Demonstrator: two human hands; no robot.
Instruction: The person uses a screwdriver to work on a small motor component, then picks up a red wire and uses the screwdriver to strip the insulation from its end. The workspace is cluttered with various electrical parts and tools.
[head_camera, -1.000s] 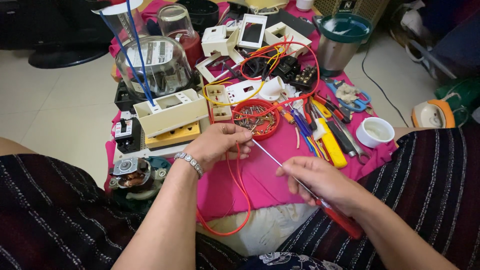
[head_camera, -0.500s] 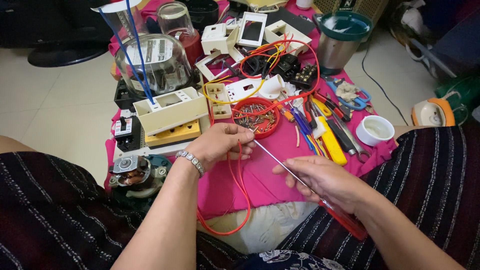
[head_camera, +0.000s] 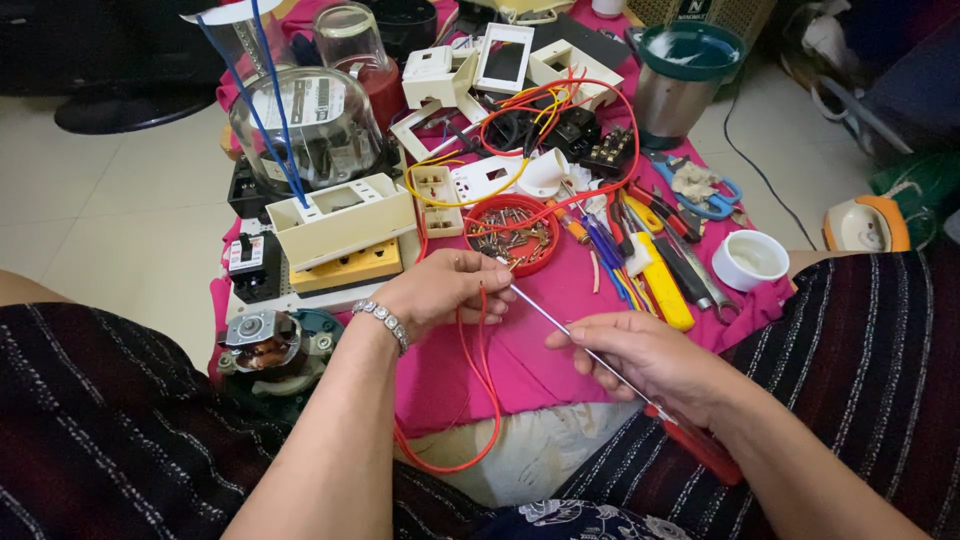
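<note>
The left hand (head_camera: 440, 292) is seen closed, its fingertips pinched on a red wire (head_camera: 487, 395) just in front of a red dish of screws (head_camera: 512, 233). From the pinch, the wire is looped down over the pink cloth (head_camera: 540, 350) and back up toward the person's lap. A beaded bracelet (head_camera: 383, 322) is worn at the left wrist. The right hand (head_camera: 650, 360) is wrapped around a long screwdriver (head_camera: 600, 362); its red handle (head_camera: 700, 445) is seen protruding behind the palm, and the thin metal shaft is directed up and left, with the tip brought to the left fingertips. Whether the tip touches the wire cannot be told. Beyond the left hand, a cream plastic housing (head_camera: 340, 225) is set on a yellow block (head_camera: 350, 270). To the right of the dish, a yellow-handled tool (head_camera: 662, 290) and a white cup (head_camera: 750, 260) are laid on the cloth. A glass-domed meter (head_camera: 300, 125) is placed further back.
</note>
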